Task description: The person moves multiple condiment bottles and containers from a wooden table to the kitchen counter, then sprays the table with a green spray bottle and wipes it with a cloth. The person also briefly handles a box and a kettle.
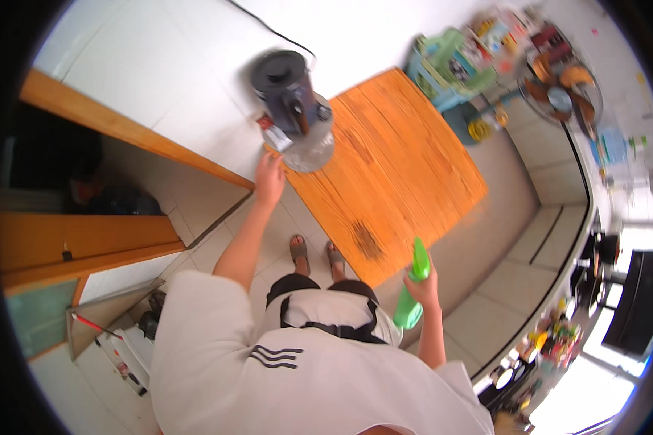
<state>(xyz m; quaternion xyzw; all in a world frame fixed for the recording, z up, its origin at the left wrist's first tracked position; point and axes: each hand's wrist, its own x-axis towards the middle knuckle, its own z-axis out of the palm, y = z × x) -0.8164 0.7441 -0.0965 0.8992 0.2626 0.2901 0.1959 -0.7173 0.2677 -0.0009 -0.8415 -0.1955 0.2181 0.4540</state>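
A green spray bottle [408, 310] is in my right hand [425, 285], held upright beside the near right edge of the wooden table [408, 163]. Its bright green spray head points towards the tabletop. My left hand [270, 176] is at the table's left corner with no object in it; whether the fingertips touch the edge is unclear. Just past those fingers, a dark lidded jug-like appliance [283, 89] stands on a round grey base [310, 155]. A small white and red packet [277, 137] lies against it. Dark marks [367, 239] stain the near part of the tabletop.
Green and blue plastic baskets [446, 65] sit beyond the table, near a standing fan [559, 98] and a bottle of yellow liquid [480, 129]. A cluttered counter [549, 310] curves along the right. At left is an orange-brown door frame [141, 133].
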